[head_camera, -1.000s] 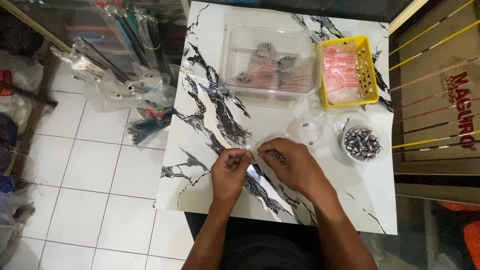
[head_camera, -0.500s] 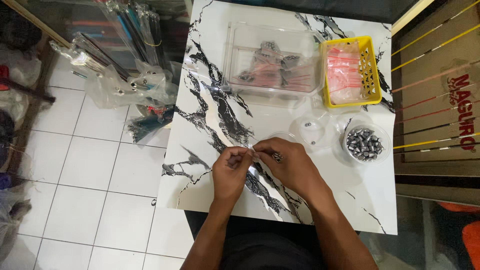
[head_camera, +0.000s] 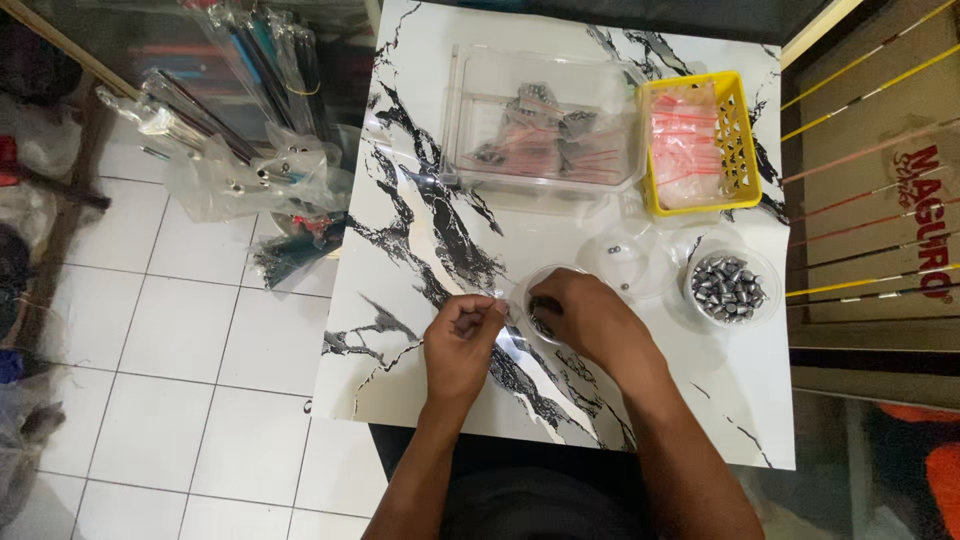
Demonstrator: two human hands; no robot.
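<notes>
My left hand (head_camera: 462, 338) pinches the edge of a small clear plastic bag (head_camera: 505, 318) just above the marble-patterned table (head_camera: 420, 210). My right hand (head_camera: 583, 318) is closed over the other side of the bag and over a small clear round dish (head_camera: 535, 290); what its fingertips grip is hidden. To the right stands a clear round tub of small grey metal weights (head_camera: 729, 288). A clear lid (head_camera: 617, 262) with a couple of small pieces lies between the tub and my right hand.
At the back of the table sit a clear plastic box of filled bags (head_camera: 540, 130) and a yellow basket of pink-striped bags (head_camera: 697, 140). Bundles of rods in plastic sleeves (head_camera: 240, 150) lean beside the table over the white tiled floor.
Both hands have stayed together at the table's front middle, shifting slightly; the right hand now covers the small clear dish.
</notes>
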